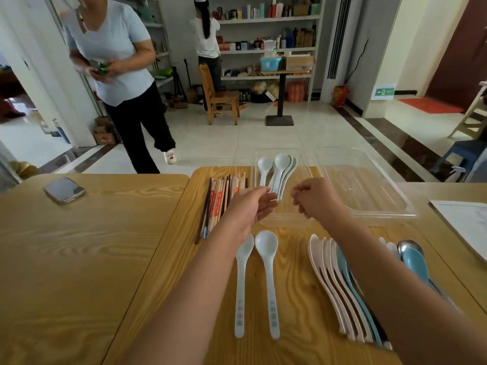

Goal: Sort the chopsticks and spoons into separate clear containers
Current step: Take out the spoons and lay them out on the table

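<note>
Several white and pale green spoons (280, 167) lie in the left clear container (284, 223). My left hand (253, 206) hovers over its near left corner, fingers straight, with the fingertips at the spoon handle ends. My right hand (316, 198) hangs above the container's near right side, fingers loosely curled and holding nothing. The right clear container (369, 191) is empty. A pile of chopsticks (221, 198) lies on the table left of the containers. Two white spoons (268, 280) lie side by side near me. A fanned row of pink and blue spoons (340, 285) lies partly under my right forearm.
A metal spoon and a blue spoon (413, 256) lie at the right. A phone (64, 190) rests on the left table, and a white sheet (463, 225) on the right. A person (118, 61) stands beyond the left table; another stands at the shelves.
</note>
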Demonstrator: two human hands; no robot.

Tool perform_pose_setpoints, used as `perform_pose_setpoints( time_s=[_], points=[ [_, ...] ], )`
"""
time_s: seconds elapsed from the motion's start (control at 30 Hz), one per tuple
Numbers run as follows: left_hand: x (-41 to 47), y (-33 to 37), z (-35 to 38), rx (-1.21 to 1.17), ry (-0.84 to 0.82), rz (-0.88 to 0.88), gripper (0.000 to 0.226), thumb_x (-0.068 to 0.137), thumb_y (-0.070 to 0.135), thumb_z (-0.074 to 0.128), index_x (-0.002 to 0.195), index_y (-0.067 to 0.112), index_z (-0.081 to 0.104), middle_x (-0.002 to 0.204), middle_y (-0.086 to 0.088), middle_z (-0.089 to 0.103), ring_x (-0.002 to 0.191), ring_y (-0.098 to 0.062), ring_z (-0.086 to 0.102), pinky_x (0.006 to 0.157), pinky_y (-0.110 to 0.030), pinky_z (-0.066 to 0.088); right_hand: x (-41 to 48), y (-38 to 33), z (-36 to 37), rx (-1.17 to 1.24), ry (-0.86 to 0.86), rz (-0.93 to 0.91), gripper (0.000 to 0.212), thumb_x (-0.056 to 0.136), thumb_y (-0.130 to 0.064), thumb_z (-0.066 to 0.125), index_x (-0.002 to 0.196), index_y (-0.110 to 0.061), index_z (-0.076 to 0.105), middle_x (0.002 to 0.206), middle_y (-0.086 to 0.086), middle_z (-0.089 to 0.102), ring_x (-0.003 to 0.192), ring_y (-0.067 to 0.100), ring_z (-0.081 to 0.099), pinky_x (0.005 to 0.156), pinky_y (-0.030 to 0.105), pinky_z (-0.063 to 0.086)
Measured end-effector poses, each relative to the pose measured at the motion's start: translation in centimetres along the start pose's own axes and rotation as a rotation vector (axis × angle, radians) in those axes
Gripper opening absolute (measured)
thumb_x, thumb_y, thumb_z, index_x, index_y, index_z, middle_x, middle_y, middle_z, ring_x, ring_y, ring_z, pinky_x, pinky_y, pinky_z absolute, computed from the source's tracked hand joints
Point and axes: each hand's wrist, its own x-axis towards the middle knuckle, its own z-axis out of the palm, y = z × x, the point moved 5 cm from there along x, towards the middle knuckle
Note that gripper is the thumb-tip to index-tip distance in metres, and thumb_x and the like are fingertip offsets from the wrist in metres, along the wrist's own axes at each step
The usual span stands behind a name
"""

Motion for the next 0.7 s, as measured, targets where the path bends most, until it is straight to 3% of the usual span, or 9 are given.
perform_pose_setpoints(
  time_s=[0.17,0.27,0.43,0.53,0.7],
  points=[
    [6.5,1.6,1.7,0.036,0.076,-0.029,0.020,0.101,0.011,0.049,0.112,0.001,0.062,0.099,-0.014,0.070,0.078,-0.018,0.066,0.068,-0.023,0.054,8.0,0.1,0.9,-0.072,0.029,0.129,0.018,0.091,0.001,0.055,0.080,0.006,0.067,0.072,0.020,0.071,0.058,0.027,0.066,0.066,0.039,0.061],
    [8.5,1.6,2.2,0.066,0.094,-0.035,0.021,0.101,0.011,0.050,0.114,0.000,0.062,0.101,-0.015,0.069,0.077,-0.017,0.066,0.069,-0.023,0.054,10.6,0.5,2.9,-0.172,0.024,0.128,0.017,0.091,0.003,0.049,0.077,0.002,0.059,0.072,0.017,0.066,0.057,0.026,0.066,0.059,0.037,0.060],
    [10.1,0.8,2.1,0.166,0.080,-0.032,0.019,0.102,0.018,0.050,0.110,0.009,0.064,0.107,-0.012,0.073,0.097,-0.024,0.070,0.088,-0.033,0.056,13.0,1.0,5.6,-0.324,0.016,0.097,0.010,0.092,-0.004,0.050,0.096,-0.003,0.060,0.092,0.013,0.064,0.085,0.028,0.067,0.067,0.033,0.054],
    [10.7,0.7,1.8,0.200,0.082,-0.027,0.016,0.102,0.021,0.051,0.099,0.015,0.065,0.104,-0.009,0.074,0.103,-0.028,0.070,0.098,-0.042,0.052,13.6,1.2,6.0,-0.393,0.012,0.108,0.014,0.094,-0.007,0.050,0.101,-0.003,0.061,0.090,0.010,0.061,0.079,0.024,0.059,0.063,0.030,0.045],
    [10.7,0.8,1.4,0.143,0.088,-0.009,0.026,0.102,0.018,0.051,0.121,0.005,0.062,0.109,-0.012,0.071,0.102,-0.025,0.070,0.082,-0.029,0.057,13.6,0.9,5.5,-0.408,0.000,0.174,0.018,0.095,-0.006,0.049,0.109,-0.002,0.059,0.085,0.009,0.059,0.082,0.024,0.062,0.067,0.030,0.051]
  ],
)
